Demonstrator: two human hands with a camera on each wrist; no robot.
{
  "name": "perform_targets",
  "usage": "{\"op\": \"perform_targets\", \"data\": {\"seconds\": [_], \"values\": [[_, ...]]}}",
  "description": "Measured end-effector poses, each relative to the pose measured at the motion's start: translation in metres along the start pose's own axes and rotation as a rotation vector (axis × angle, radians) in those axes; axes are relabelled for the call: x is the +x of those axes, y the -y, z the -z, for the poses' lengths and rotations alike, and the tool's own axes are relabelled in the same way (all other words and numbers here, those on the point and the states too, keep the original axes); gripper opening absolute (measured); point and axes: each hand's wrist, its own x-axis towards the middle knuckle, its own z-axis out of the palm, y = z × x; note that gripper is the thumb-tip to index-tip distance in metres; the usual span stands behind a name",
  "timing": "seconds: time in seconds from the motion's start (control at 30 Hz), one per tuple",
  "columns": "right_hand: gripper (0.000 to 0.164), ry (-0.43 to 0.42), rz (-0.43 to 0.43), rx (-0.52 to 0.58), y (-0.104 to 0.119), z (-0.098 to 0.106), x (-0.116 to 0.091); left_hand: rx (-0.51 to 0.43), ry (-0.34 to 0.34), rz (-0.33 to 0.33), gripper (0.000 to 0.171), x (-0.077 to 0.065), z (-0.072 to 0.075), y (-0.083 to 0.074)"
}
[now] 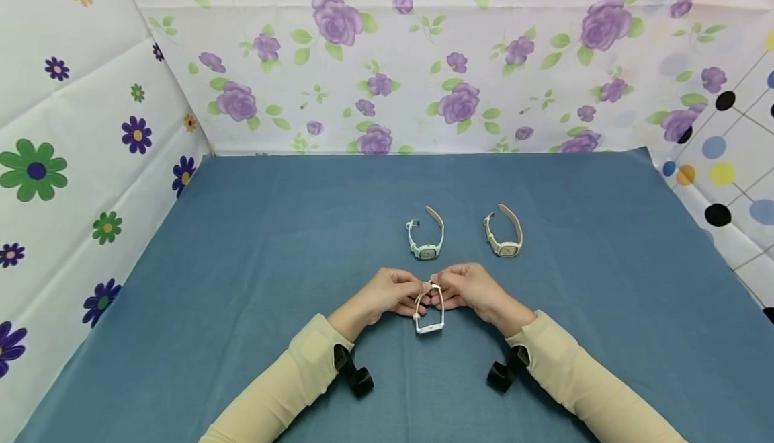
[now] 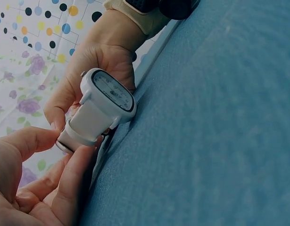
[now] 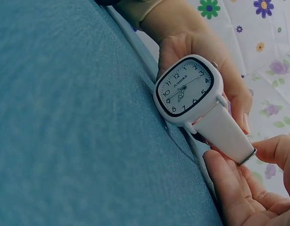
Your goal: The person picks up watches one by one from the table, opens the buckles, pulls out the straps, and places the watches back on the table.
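Note:
Both hands hold a white wristwatch (image 1: 430, 328) by its strap, low over the blue cloth. In the head view the strap forms a loop, with the case toward the person and the strap ends between the fingertips. My left hand (image 1: 393, 292) pinches the strap near its white keeper loop (image 2: 81, 132). From the other side, my right hand (image 1: 470, 288) pinches the strap end at the metal buckle (image 3: 247, 156). The square-rounded dial (image 3: 186, 88) with black numerals faces the right wrist view. Fingers partly hide where the two strap ends meet.
Beyond the hands, a mint-green watch (image 1: 427, 252) and a beige watch (image 1: 506, 249) stand on the blue cloth (image 1: 272, 248), straps curved and unfastened. Flowered sheets (image 1: 338, 73) rise behind and at the left; a dotted sheet (image 1: 722, 174) is at the right.

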Motion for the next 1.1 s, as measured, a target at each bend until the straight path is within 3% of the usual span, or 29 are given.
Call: {"op": "perform_targets", "data": {"seconds": [0.5, 1.1], "values": [[0.03, 0.135, 0.026, -0.109, 0.0, 0.0023, 0.0035, 0.017, 0.043, -0.018, 0.028, -0.0048, 0.0054, -0.0009], [0.038, 0.069, -0.008, -0.014, -0.0002, 0.0035, 0.0011, 0.013, 0.008, -0.017, 0.026, -0.0034, 0.0011, -0.0005]]}}
